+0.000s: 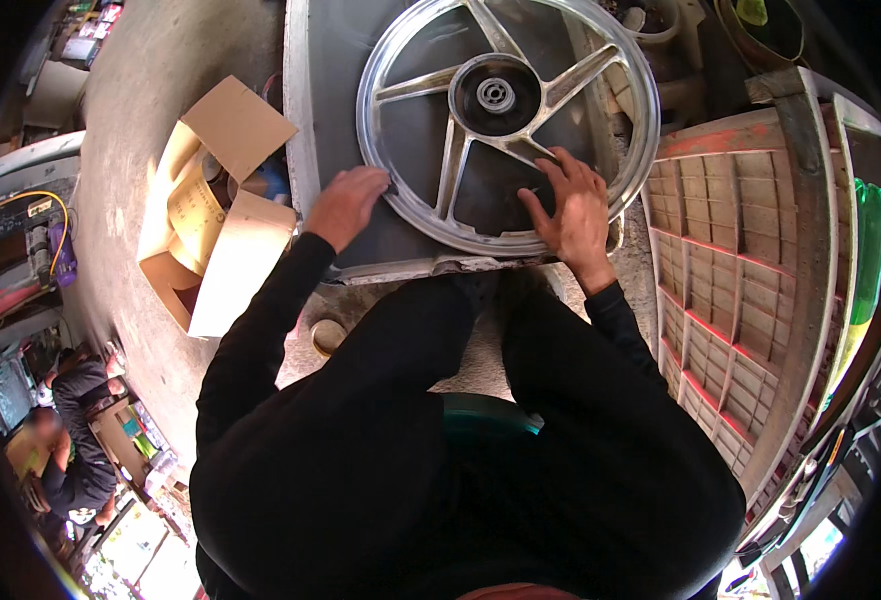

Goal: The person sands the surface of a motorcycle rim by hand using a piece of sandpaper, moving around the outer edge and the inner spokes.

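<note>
Shiny silver five-spoke alloy wheel (pixel 505 110) lies flat on a dark grey metal slab (pixel 335 120), filling most of it toward the near edge. Left hand (pixel 345 205) grips something small and dark against the rim's left side, can't tell what. Right hand (pixel 572 212) rests spread open on a lower spoke; an open cardboard box (pixel 215 205) sits just off the slab's left edge.

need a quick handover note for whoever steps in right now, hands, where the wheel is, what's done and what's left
Left hand: on the near left rim of the silver five-spoke alloy wheel, fingers curled at its edge; whether it grips anything small is unclear.
Right hand: spread flat over the wheel's near right side, fingers on a spoke and the rim.
Wheel: lies flat on a dark grey metal stand, hub up, no tyre fitted.
Nearby: an open cardboard box on the concrete floor to the left, a red and grey slatted crate to the right.
Done: wheel laid flat and steadied.
Left: not clear from this view; no tool is visible in either hand.
</note>
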